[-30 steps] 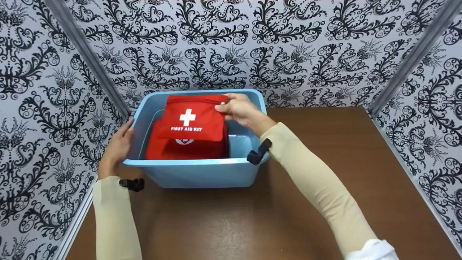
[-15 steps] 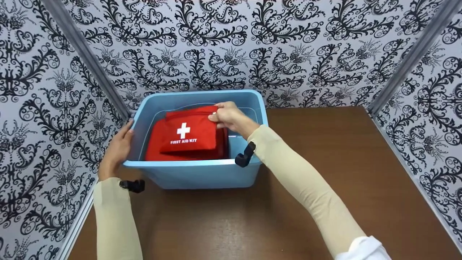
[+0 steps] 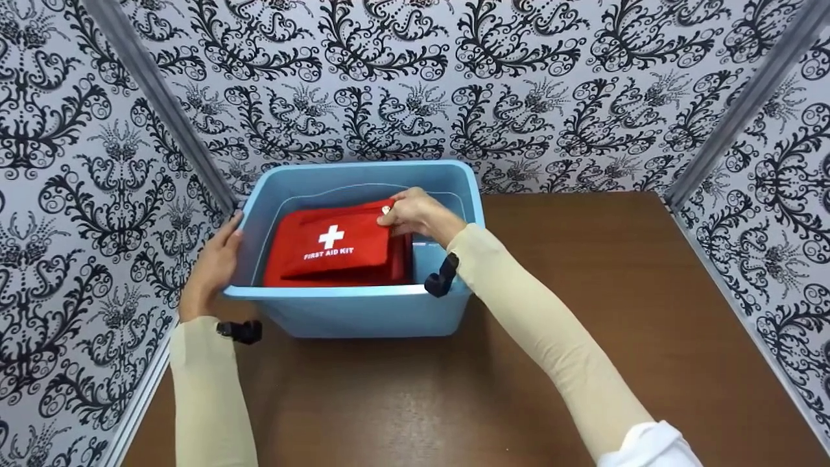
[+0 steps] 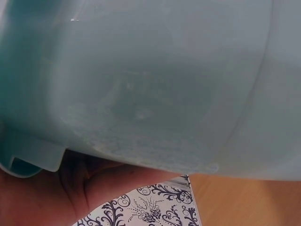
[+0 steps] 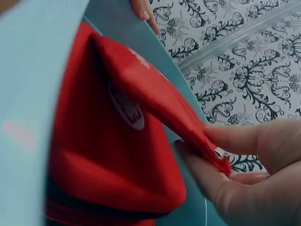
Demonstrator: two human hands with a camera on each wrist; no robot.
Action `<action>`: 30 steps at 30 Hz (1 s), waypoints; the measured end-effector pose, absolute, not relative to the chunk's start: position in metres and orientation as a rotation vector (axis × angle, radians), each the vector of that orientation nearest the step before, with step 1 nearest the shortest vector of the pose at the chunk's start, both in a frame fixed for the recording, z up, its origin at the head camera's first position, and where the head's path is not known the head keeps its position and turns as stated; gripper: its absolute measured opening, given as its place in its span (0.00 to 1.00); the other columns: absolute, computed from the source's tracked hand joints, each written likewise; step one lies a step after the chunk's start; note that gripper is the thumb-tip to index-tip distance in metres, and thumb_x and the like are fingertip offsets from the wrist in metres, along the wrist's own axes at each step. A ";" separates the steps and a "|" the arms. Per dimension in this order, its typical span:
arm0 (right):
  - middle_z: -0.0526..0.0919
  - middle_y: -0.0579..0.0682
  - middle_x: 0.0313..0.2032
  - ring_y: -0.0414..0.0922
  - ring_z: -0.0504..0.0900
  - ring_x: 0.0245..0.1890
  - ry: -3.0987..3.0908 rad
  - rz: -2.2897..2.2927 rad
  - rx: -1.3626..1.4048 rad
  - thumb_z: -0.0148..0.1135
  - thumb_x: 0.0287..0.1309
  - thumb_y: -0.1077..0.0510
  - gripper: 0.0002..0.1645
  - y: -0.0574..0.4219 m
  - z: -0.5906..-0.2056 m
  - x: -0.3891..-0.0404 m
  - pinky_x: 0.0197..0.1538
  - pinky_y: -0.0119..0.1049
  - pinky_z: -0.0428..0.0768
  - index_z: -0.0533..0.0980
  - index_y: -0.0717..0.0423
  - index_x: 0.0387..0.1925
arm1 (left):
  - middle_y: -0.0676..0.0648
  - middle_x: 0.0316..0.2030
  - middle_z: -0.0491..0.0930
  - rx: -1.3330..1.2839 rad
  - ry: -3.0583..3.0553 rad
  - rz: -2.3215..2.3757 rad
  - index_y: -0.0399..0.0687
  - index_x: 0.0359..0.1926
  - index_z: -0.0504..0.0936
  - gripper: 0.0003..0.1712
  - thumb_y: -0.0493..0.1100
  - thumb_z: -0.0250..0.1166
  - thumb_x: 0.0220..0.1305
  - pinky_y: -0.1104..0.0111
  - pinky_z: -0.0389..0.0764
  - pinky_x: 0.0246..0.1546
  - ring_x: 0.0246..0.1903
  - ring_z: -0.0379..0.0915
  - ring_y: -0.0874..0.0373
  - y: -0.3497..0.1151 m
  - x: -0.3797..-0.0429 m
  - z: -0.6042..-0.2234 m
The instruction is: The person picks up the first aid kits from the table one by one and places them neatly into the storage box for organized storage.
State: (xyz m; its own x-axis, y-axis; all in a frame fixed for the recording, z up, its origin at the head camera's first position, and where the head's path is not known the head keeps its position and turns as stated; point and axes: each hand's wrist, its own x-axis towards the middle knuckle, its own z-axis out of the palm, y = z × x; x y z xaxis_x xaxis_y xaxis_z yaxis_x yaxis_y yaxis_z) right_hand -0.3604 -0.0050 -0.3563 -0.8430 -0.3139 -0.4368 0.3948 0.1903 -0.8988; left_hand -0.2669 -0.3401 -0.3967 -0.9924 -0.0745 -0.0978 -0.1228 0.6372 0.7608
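Note:
My right hand pinches the upper right corner of a red first aid pouch with a white cross, near its zip pull. Below it, inside the light blue plastic tub, lies a larger red case with a white round emblem. In the right wrist view the pouch tilts: its far edge meets the case while the pinched edge stays raised. Against the tub's outer left side, by the rim, my left hand rests with fingers extended. The left wrist view shows mostly the tub wall, with part of the hand beneath.
The tub stands on a brown wooden table, near the back left corner. Patterned wall panels enclose the back and both sides, joined by grey corner strips. Inside the tub, a gap lies right of the red case.
My right hand has lowered the pouch and brought it slightly left, from above the larger case down onto it, still pinching the corner. The left hand stays at the tub's side.

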 end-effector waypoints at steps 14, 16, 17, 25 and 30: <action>0.70 0.67 0.66 0.55 0.82 0.54 1.979 -1.558 0.057 0.55 0.57 0.81 0.45 -0.004 -0.356 -0.365 0.62 0.47 0.83 0.52 0.67 0.75 | 0.42 0.80 0.34 -0.189 2.791 1.309 0.69 0.80 0.40 0.30 0.55 0.30 0.81 0.35 0.49 0.75 0.76 0.42 0.28 -0.342 -0.267 -0.397; 0.74 0.68 0.64 0.57 0.81 0.60 1.989 -1.524 0.050 0.56 0.58 0.80 0.45 -0.003 -0.356 -0.364 0.60 0.48 0.84 0.51 0.68 0.75 | 0.41 0.80 0.34 -0.197 2.785 1.316 0.70 0.80 0.40 0.30 0.56 0.30 0.81 0.34 0.51 0.74 0.75 0.44 0.27 -0.342 -0.266 -0.397; 0.76 0.67 0.63 0.57 0.80 0.61 1.992 -1.512 0.048 0.56 0.59 0.79 0.45 -0.003 -0.356 -0.364 0.59 0.48 0.85 0.51 0.68 0.75 | 0.41 0.80 0.34 -0.199 2.779 1.320 0.71 0.79 0.39 0.30 0.56 0.30 0.81 0.34 0.52 0.74 0.75 0.45 0.27 -0.342 -0.266 -0.397; 0.72 0.64 0.67 0.62 0.69 0.70 1.969 -1.480 0.068 0.60 0.62 0.74 0.23 0.002 -0.354 -0.362 0.49 0.44 0.89 0.69 0.70 0.58 | 0.39 0.80 0.34 -0.184 2.789 1.288 0.70 0.80 0.39 0.30 0.56 0.30 0.81 0.33 0.55 0.72 0.73 0.48 0.25 -0.340 -0.266 -0.396; 0.61 0.62 0.71 0.60 0.68 0.70 1.942 -1.473 0.074 0.60 0.64 0.70 0.35 0.003 -0.352 -0.361 0.45 0.44 0.90 0.58 0.68 0.69 | 0.40 0.80 0.36 -0.164 2.797 1.322 0.67 0.80 0.41 0.30 0.55 0.31 0.81 0.35 0.49 0.75 0.76 0.42 0.28 -0.340 -0.266 -0.397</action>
